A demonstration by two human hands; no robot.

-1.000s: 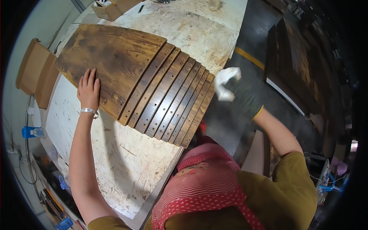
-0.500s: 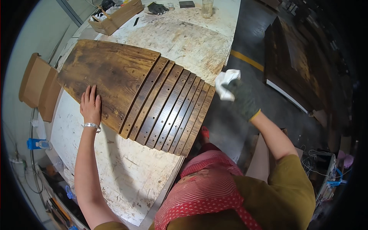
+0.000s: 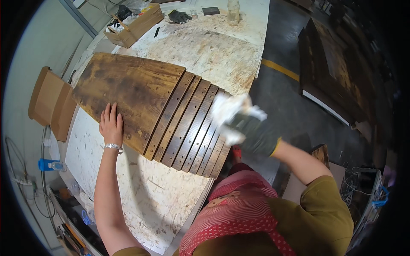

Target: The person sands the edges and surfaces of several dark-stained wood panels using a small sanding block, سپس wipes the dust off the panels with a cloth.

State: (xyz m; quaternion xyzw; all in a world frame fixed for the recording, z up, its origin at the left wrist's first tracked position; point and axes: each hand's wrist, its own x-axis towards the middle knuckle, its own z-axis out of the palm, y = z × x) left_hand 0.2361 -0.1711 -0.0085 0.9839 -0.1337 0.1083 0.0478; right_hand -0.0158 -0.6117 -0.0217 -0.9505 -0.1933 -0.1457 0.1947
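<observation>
A staggered stack of brown wood-grain boards (image 3: 128, 91) lies on the stained white worktable (image 3: 153, 196). The stepped edges of the lower boards show toward the right, with small drilled holes along them. My bare left hand (image 3: 112, 126) rests flat on the top board near its near edge, fingers stretched out. In a dark glove with a yellow cuff, my right hand (image 3: 254, 134) grips a crumpled white cloth (image 3: 230, 111) at the right end of the stack. Motion smears the cloth and glove; whether they touch the boards I cannot tell.
An open cardboard box (image 3: 134, 27) with odds and ends stands at the table's far left. Beyond the stack lie a dark glove (image 3: 179, 17), a dark block (image 3: 210, 11) and a clear jar (image 3: 233, 13). More dark panels (image 3: 329, 81) stand on the floor at the right.
My right hand has swung left with the cloth, from beyond the stack's right edge to over its stepped end. My left hand stays on the top board. The whole view has shifted slightly.
</observation>
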